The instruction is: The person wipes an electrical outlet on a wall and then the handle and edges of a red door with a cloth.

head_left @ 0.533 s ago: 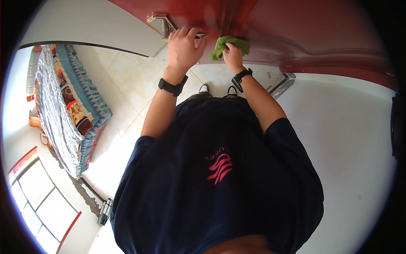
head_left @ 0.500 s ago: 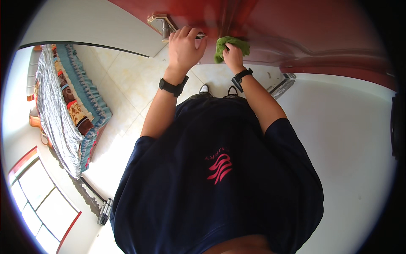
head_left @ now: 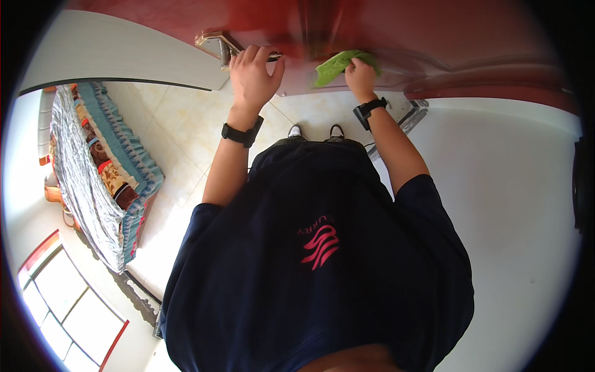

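Note:
A glossy red door stands in front of me. My left hand is closed over its metal door handle, whose far tip shows between thumb and fingers. To the right, my right hand grips a green cloth against the door's face. Part of the cloth spreads out flat to the left of the fingers, and some lies behind the hand. A black band circles each wrist.
A white wall borders the door at the left, another white wall at the right. Pale tiles cover the floor under my shoes. Further left are a bed with patterned covers and a red-framed window.
The cloth has opened out from a bunch into a flatter piece, and my right hand has shifted right. My left hand and the handle appear further left in the picture.

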`<state>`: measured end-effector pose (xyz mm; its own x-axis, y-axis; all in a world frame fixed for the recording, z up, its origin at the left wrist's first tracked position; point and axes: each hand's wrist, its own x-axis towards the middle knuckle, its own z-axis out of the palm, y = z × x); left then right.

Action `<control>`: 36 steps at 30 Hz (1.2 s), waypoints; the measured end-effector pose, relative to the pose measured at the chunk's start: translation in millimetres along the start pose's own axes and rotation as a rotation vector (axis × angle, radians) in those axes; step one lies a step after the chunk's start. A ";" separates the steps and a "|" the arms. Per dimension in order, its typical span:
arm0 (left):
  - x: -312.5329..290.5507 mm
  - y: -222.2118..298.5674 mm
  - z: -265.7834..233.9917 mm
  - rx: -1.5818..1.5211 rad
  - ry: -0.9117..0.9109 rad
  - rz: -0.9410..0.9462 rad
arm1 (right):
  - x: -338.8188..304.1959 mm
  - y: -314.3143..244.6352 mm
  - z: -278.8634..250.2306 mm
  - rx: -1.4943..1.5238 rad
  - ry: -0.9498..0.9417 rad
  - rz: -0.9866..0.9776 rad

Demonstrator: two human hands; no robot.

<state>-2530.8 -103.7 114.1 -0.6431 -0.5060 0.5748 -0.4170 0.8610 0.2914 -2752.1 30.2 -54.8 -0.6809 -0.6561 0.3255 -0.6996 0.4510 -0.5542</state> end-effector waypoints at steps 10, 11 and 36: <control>-0.8 -0.1 6.2 0.004 0.046 -0.033 | 20.9 37.4 -48.2 0.266 0.353 0.134; -2.2 0.9 5.3 0.011 0.042 -0.039 | 18.5 35.6 -45.3 0.264 0.353 0.135; -4.5 5.7 -4.3 0.000 -0.001 -0.015 | 31.3 -87.8 -56.1 0.504 0.435 -0.198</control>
<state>-2527.5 -96.3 116.5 -0.6374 -0.5186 0.5699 -0.4266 0.8534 0.2995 -2724.1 4.0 47.0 -0.6495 -0.3471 0.6765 -0.7052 -0.0577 -0.7066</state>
